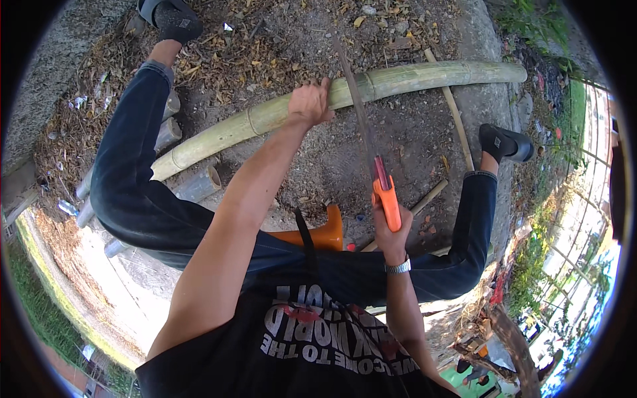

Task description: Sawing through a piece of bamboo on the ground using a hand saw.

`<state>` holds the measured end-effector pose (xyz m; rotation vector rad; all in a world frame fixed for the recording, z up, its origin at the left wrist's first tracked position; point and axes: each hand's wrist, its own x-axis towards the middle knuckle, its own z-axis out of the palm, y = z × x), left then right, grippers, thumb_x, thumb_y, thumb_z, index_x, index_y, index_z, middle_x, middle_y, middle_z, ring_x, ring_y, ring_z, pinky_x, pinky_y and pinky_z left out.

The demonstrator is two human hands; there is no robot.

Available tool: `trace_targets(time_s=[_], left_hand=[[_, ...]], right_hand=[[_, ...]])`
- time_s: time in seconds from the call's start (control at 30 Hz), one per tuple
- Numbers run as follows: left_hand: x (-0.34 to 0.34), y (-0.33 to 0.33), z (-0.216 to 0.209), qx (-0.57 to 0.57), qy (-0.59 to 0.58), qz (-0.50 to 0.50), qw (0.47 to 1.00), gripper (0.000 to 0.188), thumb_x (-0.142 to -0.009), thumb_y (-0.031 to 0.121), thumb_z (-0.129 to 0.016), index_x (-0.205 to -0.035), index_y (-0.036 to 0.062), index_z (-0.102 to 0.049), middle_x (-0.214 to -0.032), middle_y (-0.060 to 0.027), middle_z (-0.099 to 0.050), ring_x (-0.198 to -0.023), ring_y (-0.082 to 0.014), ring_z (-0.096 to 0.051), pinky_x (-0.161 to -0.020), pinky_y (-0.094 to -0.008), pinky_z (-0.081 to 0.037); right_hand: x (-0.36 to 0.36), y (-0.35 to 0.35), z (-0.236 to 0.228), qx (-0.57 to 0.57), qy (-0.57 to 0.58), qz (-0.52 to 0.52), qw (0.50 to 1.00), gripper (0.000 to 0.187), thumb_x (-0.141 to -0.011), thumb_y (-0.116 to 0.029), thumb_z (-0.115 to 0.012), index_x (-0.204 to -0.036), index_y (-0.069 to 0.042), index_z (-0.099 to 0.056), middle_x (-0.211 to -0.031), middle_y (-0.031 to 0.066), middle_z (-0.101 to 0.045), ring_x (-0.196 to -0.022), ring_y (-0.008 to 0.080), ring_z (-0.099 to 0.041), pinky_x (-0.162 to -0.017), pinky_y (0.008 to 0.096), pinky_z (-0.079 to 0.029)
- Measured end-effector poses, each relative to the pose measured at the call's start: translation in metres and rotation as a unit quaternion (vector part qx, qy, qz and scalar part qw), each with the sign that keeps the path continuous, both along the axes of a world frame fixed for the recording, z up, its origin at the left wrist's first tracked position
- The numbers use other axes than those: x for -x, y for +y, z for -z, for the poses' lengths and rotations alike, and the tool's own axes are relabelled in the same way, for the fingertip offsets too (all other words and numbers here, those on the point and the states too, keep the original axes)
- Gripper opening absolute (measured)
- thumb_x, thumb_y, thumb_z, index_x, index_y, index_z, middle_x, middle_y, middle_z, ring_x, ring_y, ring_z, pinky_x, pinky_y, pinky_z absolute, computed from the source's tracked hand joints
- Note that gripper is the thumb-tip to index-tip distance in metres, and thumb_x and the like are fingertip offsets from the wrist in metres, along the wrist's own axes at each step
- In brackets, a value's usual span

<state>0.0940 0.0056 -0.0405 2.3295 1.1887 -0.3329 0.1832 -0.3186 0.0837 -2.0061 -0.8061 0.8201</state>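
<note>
A long pale-green bamboo pole (pixel 229 131) lies across in front of me, from beside my left leg to the far right. My left hand (pixel 310 103) is wrapped over it near its middle, gripping it. In my right hand (pixel 390 229) is a handsaw (pixel 361 119), closed around its orange handle. The saw's thin blade points away from me and crosses the pole just right of my left hand, close to a joint ring. Whether its teeth have cut into the bamboo I cannot tell.
An orange plastic stool (pixel 326 232) is under me. Cut bamboo pieces (pixel 199 184) lie by my left leg. A thin stick (pixel 454 119) passes beneath the pole near my right foot (pixel 505 144). Dry leaves (pixel 265 63) litter the dirt ground. A concrete strip (pixel 488 99) runs along the right.
</note>
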Motion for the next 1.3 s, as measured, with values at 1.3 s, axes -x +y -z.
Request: trace_targets(time_s=[1.3], left_hand=[[0.0,0.003,-0.003,-0.023,-0.007,0.018,1.0,0.084,-0.073,0.045,-0.088,-0.139,0.0101,-0.05,-0.114,-0.0209,-0.073,-0.103,-0.0367,-0.075,-0.087,-0.048,-0.063]], right_hand=[[0.012,-0.09,-0.094,0.091,-0.01,-0.031,0.995,0.007,-0.083,0.0,-0.068,-0.076,0.001,-0.065,-0.057,0.0064,-0.057,-0.048,0.013,-0.056,-0.051,0.0305,-0.045]])
